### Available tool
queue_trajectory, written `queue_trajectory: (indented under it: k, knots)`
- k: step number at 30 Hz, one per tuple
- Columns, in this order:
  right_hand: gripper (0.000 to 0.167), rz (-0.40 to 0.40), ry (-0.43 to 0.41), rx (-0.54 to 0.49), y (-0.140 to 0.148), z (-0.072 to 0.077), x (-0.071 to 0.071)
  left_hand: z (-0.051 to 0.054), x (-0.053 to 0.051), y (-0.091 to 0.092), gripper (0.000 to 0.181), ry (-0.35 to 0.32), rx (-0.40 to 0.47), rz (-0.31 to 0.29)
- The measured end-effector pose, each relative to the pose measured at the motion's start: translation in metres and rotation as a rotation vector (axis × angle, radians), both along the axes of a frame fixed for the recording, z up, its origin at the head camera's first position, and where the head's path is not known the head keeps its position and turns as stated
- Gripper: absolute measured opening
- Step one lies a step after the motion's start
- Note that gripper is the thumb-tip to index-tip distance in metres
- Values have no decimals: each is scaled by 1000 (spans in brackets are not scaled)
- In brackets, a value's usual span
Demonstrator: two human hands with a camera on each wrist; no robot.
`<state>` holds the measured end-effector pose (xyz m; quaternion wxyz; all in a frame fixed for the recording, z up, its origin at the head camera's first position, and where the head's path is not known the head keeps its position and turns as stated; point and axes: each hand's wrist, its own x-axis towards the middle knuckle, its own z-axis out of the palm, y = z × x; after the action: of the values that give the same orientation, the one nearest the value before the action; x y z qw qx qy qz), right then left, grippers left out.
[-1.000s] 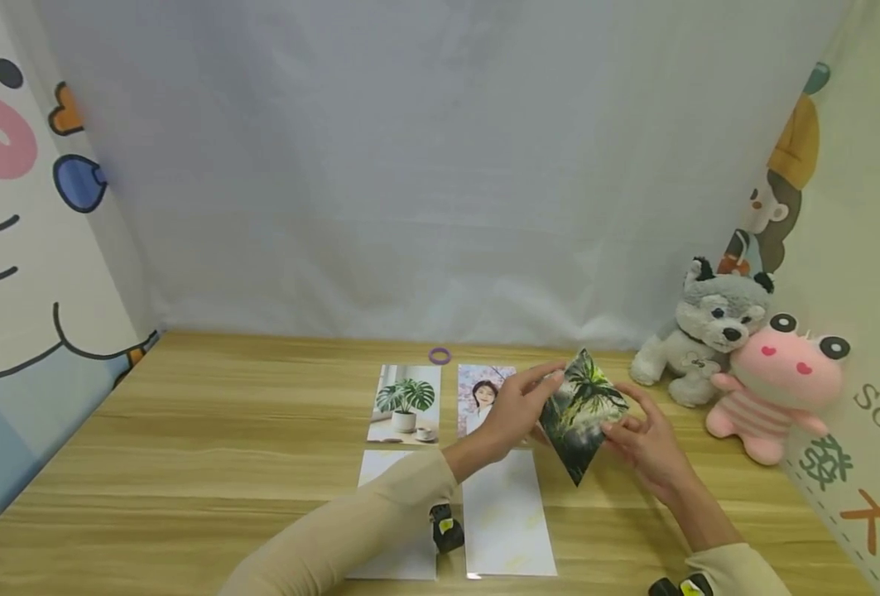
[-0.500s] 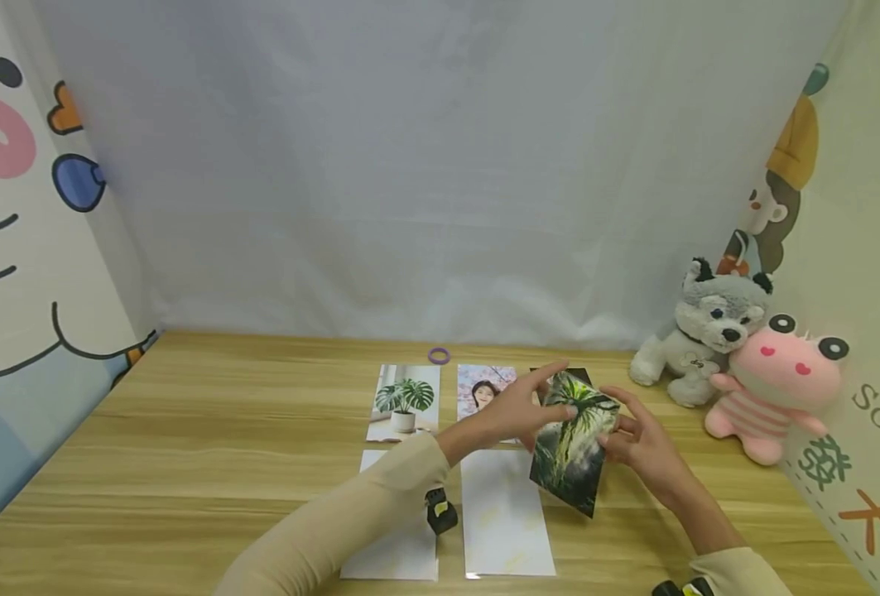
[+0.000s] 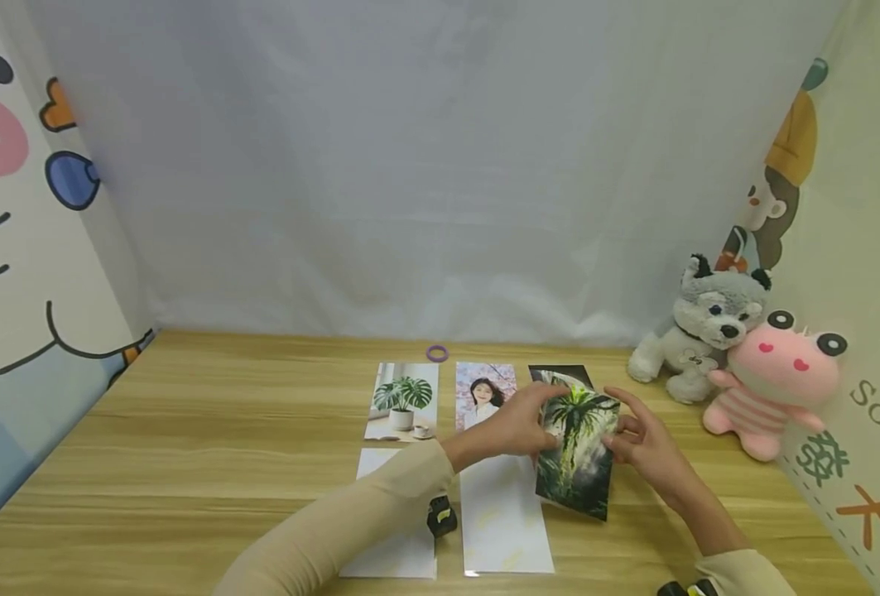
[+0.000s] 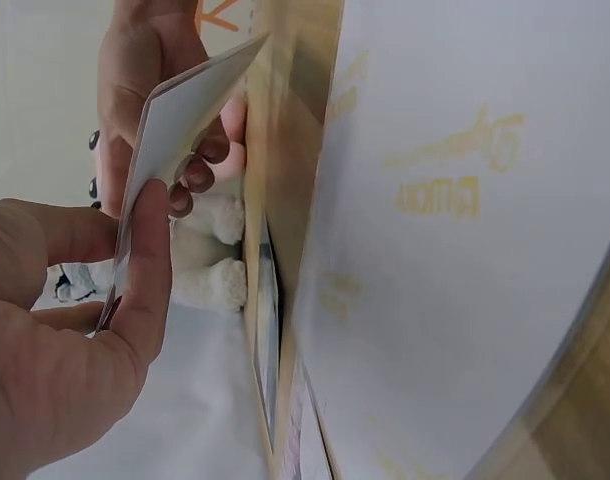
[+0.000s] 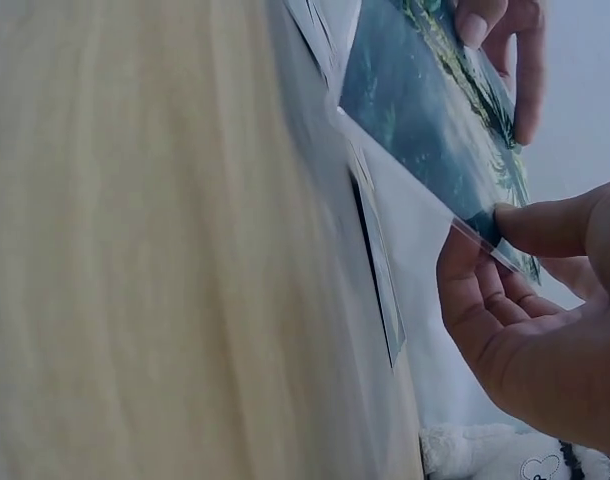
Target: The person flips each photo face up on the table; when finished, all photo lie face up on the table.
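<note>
Turned from its diamond slant of a second ago, a glossy green-and-black plant photo (image 3: 577, 463) now stands nearer upright, slightly tilted, raised above a wood-grained table (image 3: 223, 422) and pinched at opposite edges by two hands. The left hand (image 3: 510, 424) takes the photo's left side between thumb and fingers, its forearm reaching across in a beige sleeve (image 3: 350, 517); the right hand (image 3: 651, 451) pinches the right edge, thumb on the printed face, fingers curled behind. Three rectangular photos lie in the back row: a potted-plant photo (image 3: 402, 397), a blossom portrait (image 3: 499, 374) and a dark photo (image 3: 568, 375), partly hidden by the held one. Two smooth white sheets (image 3: 510, 530) with faint yellow print lie in front. One purple ring (image 3: 437, 361) rests near the back edge; two plush toys, a furry grey husky (image 3: 689, 343) and a striped pink frog (image 3: 756, 418), lean together at right.
</note>
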<state>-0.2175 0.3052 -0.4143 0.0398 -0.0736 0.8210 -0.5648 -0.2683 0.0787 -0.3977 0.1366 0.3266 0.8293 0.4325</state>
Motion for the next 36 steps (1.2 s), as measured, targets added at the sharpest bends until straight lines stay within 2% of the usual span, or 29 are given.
queue_trajectory:
  k: [8, 13, 16, 23, 27, 31, 36]
  knots:
    - [79, -53, 13, 38, 5, 1, 6, -8, 4, 4, 70, 124, -5, 57]
    - [75, -52, 15, 54, 10, 2, 9, -13, 4, 7, 72, 123, 36, 73]
    - [74, -57, 10, 71, 13, 2, 10, -16, 3, 8, 73, 108, 41, 72]
    - [70, -77, -9, 134, 20, -1, 12, -22, 7, 11, 79, -99, 76, 31]
    - [69, -72, -7, 172, 22, 0, 13, -25, 10, 13, 79, -132, 70, 33]
    - [66, -57, 5, 218, 25, -2, 15, -30, 13, 15, 78, -120, 22, 3]
    - [64, -10, -42, 236, 33, -3, 18, -30, 19, 16, 74, 2, -96, -37]
